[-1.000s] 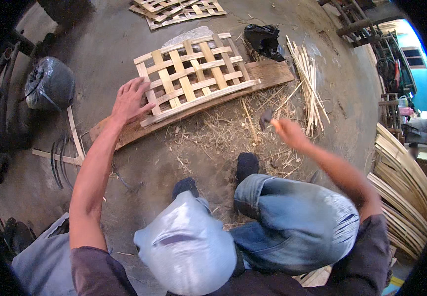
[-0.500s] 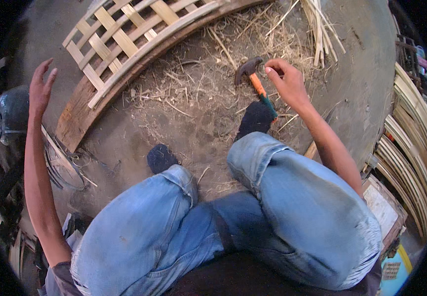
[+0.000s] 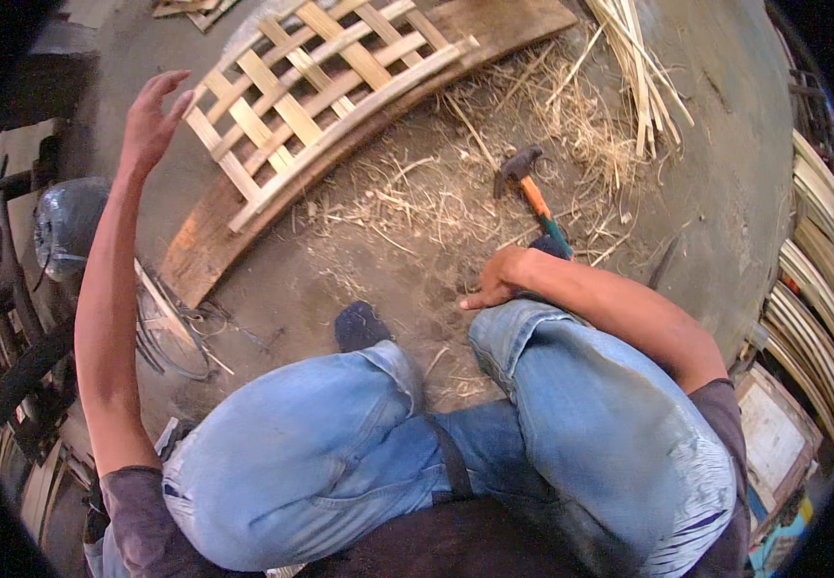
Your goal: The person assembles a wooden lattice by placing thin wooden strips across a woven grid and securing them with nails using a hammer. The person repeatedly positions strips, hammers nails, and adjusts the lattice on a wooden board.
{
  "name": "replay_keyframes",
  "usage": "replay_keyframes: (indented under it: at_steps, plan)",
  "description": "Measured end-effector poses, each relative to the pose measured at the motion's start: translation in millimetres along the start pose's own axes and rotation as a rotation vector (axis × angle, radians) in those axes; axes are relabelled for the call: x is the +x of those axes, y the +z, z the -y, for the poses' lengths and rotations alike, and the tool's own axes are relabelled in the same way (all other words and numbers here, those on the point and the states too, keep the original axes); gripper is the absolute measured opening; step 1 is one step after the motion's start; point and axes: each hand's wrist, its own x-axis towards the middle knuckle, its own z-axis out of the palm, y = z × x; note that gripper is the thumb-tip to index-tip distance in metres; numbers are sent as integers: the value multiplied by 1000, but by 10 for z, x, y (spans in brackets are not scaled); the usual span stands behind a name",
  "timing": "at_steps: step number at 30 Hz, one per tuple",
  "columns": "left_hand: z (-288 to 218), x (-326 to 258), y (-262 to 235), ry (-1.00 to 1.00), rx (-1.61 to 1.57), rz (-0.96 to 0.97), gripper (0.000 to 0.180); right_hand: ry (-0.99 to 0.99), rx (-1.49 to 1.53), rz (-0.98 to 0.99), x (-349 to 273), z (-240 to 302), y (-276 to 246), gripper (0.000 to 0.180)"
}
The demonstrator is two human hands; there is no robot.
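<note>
A woven lattice of pale flat wood or bamboo strips (image 3: 272, 116) rests on a wide brown board (image 3: 207, 231) on the ground ahead. My left hand (image 3: 152, 130) is raised just beside the lattice's left end, fingers apart and holding nothing. Close to my right knee is my right hand (image 3: 502, 277), reaching inward over the dark-socked right foot, with a finger stretched out and nothing visible in it. Beyond that hand lies a claw hammer (image 3: 535, 197) with a dark head and an orange and green handle, its lower end near the foot.
Shavings and fibre scraps (image 3: 417, 197) litter the ground. Thin strips (image 3: 634, 67) lie in a bundle at the far right. Curved strips (image 3: 802, 308) are stacked along the right side. A plastic-wrapped roll (image 3: 70, 226) and dark tubes stand at the left.
My right hand has drawn back from beside the hammer head toward my right knee. My left hand is higher and nearer the lattice. The view has shifted; the hammer still lies by the foot.
</note>
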Motion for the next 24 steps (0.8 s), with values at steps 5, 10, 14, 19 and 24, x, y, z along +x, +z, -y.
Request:
replay_keyframes:
  at_steps: [5, 10, 14, 19, 24]
  plan:
    - [-321, 323, -186, 104, 59, 53, 37, 216, -141, -167, 55, -179, -38, 86]
    - [-271, 11, -78, 80, -32, 210, 35, -26, 324, -823, -775, -600, -184, 49]
    - [653, -625, 133, -214, -79, 9, 39, 343, 742, -1779, -1313, -1566, 9, 23]
    - [1451, -1091, 571, -503, -253, 232, 43, 827, 875, -1822, -1441, -3250, 533, 21]
    - [712, -965, 666, -854, -541, 281, 54, 352, 818, -1965, -1315, -2572, -321, 24]
